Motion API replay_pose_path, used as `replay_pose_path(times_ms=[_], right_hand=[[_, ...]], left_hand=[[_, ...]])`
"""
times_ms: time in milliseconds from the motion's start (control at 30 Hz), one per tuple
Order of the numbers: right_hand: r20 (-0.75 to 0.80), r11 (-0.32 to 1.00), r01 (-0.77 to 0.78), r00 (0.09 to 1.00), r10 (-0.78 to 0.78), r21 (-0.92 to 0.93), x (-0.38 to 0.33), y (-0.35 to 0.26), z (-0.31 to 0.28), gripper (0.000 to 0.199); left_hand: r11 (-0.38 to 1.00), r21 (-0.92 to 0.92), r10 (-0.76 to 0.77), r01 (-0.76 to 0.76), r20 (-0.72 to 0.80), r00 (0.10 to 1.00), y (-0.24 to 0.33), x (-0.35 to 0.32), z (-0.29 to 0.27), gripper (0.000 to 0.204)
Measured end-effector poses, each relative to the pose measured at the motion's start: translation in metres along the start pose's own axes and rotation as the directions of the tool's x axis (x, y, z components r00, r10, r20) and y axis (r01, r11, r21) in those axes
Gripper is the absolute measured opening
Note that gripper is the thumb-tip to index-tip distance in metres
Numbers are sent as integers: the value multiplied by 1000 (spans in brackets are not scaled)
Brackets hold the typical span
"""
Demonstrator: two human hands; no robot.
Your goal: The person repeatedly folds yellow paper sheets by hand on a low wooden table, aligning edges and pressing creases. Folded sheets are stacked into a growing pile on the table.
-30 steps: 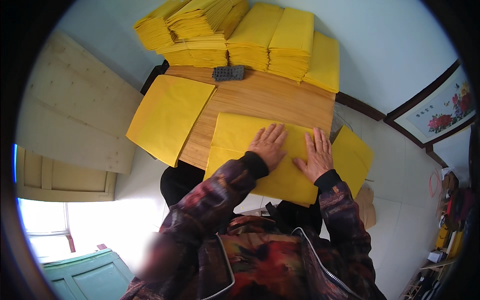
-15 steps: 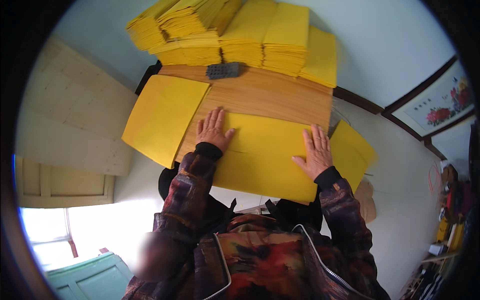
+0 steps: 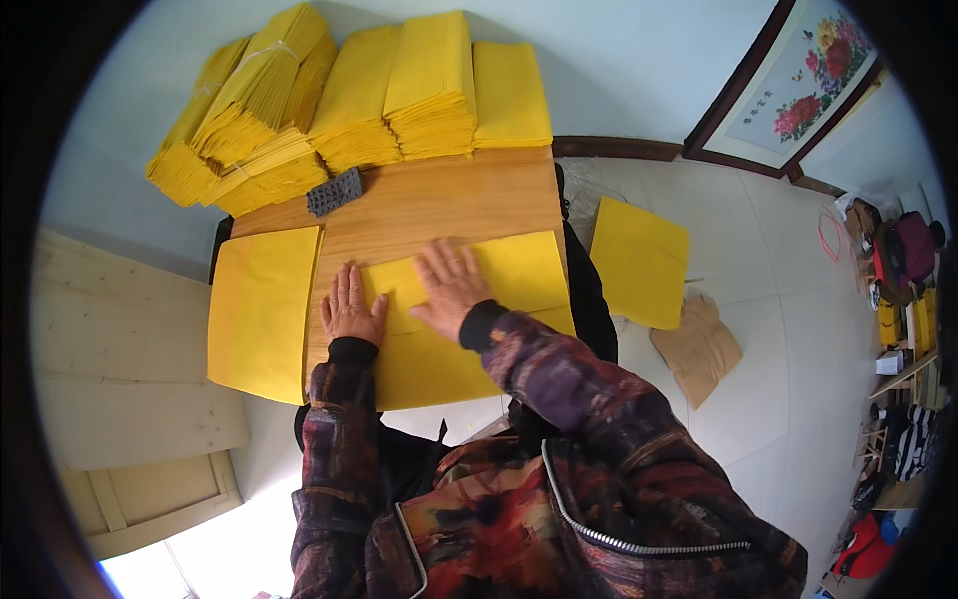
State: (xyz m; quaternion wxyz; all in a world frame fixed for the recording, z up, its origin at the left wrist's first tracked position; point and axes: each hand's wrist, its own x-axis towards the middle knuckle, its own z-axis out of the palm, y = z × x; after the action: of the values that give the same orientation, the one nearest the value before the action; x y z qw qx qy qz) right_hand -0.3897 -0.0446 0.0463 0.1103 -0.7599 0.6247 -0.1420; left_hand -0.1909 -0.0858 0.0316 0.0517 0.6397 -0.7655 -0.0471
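Note:
A wide yellow paper sheet (image 3: 439, 369) lies in front of me at the near edge of the wooden table (image 3: 449, 205), with a line like a crease running across it. At its left edge my left hand (image 3: 354, 311) rests with fingers stretched out. My right hand (image 3: 454, 290) lies palm down on the sheet's upper middle, its fingers spread and slightly blurred. Neither hand grips anything. Left of my left hand is another yellow sheet or flat pile (image 3: 261, 309); its thickness is hard to tell.
Tall stacks of folded yellow paper (image 3: 349, 100), some tied in bundles, line the table's back. A dark grey textured block (image 3: 335, 192) lies before them. On the floor to the right are a yellow sheet (image 3: 639, 262) and brown paper (image 3: 699, 349). Wooden boards (image 3: 140, 349) stand at left.
My right hand has slid from the sheet's right side to its middle, near my left hand. The left hand stays at the left edge. The view has turned and shifted right.

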Motion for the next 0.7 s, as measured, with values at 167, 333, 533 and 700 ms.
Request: replay_pose_path(times_ms=[167, 333, 533, 700], right_hand=[[-53, 953, -286, 958, 282, -103, -57, 89, -35, 81], [-226, 911, -404, 882, 413, 88, -112, 136, -51, 62], [-276, 991, 17, 961, 21, 135, -157, 132, -84, 50], [-28, 982, 175, 984, -178, -71, -160, 98, -89, 56]], left_hand=[[1000, -11, -4, 4, -11, 1000, -4, 0, 7, 74], [999, -18, 50, -51, -59, 997, -16, 5, 15, 74], [757, -464, 368, -460, -280, 887, -45, -22, -26, 71], [878, -235, 454, -418, 125, 882, -41, -111, -62, 91]])
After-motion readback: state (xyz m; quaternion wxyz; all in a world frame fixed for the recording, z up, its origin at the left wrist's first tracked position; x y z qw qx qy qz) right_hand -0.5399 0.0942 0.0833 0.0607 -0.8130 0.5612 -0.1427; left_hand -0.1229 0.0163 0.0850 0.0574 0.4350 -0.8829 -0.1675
